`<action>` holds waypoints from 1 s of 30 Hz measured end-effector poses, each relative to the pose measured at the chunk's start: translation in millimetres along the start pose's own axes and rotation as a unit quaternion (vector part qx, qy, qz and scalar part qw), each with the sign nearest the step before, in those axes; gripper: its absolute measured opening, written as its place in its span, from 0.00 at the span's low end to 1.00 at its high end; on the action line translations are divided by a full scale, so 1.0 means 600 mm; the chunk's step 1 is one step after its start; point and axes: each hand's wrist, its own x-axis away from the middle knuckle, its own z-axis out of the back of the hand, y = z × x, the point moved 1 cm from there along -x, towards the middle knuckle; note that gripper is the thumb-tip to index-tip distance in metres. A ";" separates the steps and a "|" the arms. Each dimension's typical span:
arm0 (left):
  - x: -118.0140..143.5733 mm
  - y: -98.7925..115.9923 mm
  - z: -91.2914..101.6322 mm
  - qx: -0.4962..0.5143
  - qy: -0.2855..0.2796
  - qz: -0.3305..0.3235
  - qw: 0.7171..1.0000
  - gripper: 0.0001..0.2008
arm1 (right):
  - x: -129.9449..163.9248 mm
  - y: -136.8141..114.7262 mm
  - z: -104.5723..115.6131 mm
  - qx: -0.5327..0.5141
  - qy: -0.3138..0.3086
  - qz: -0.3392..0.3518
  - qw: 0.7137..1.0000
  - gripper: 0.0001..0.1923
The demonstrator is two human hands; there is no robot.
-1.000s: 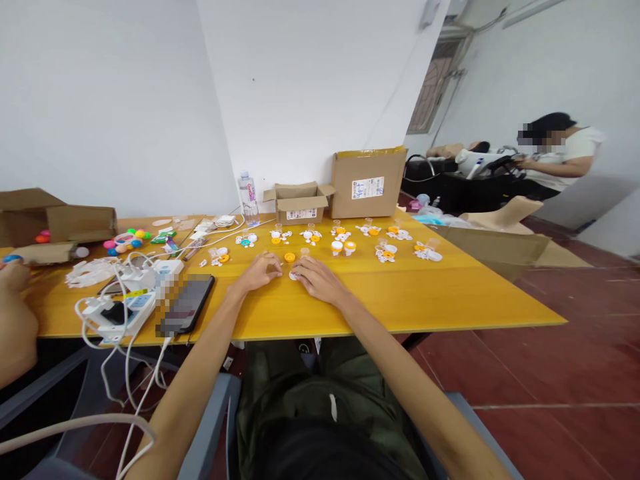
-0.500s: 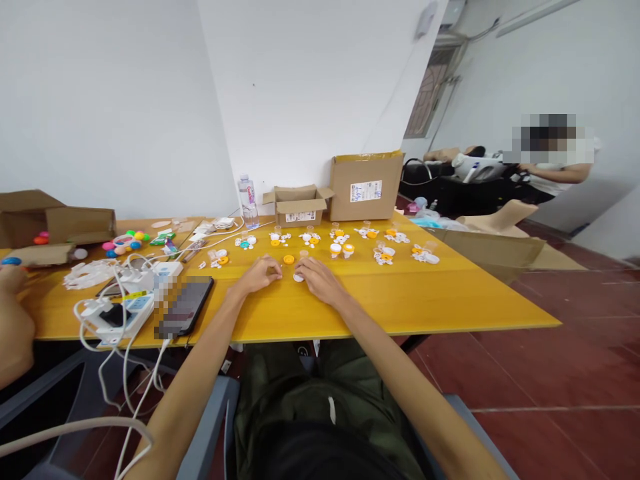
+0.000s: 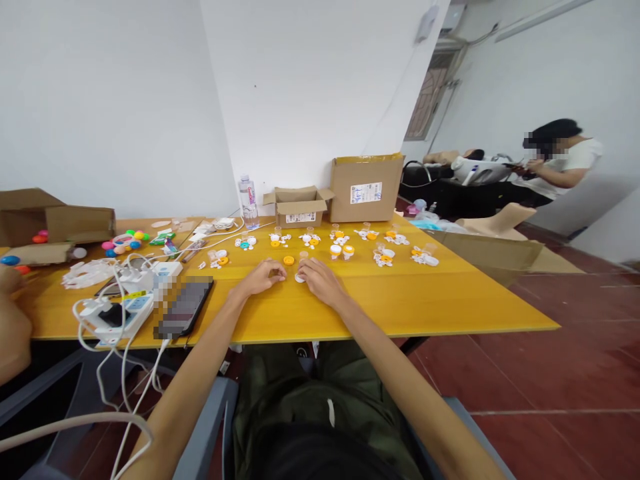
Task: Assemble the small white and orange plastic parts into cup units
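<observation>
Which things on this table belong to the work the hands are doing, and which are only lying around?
In the work:
- left hand and right hand
- small white piece at the right fingers
- orange cap
- small white and orange parts

Lying about:
- phone
- power strip
- water bottle
- cardboard boxes
- coloured balls
</observation>
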 end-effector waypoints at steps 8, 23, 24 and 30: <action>-0.002 0.013 0.000 0.023 0.005 0.014 1.000 0.06 | 0.000 -0.001 0.001 -0.005 0.003 -0.003 1.000 0.11; -0.015 0.020 -0.019 0.103 0.075 0.038 0.991 0.07 | -0.008 -0.008 0.016 -0.147 0.048 -0.065 0.986 0.09; -0.015 0.021 -0.021 0.107 0.076 0.038 0.991 0.07 | -0.009 -0.007 0.016 -0.154 0.047 -0.067 0.985 0.09; -0.017 0.026 -0.030 0.119 0.083 0.027 0.989 0.06 | -0.012 -0.007 0.013 -0.198 0.042 -0.067 0.977 0.10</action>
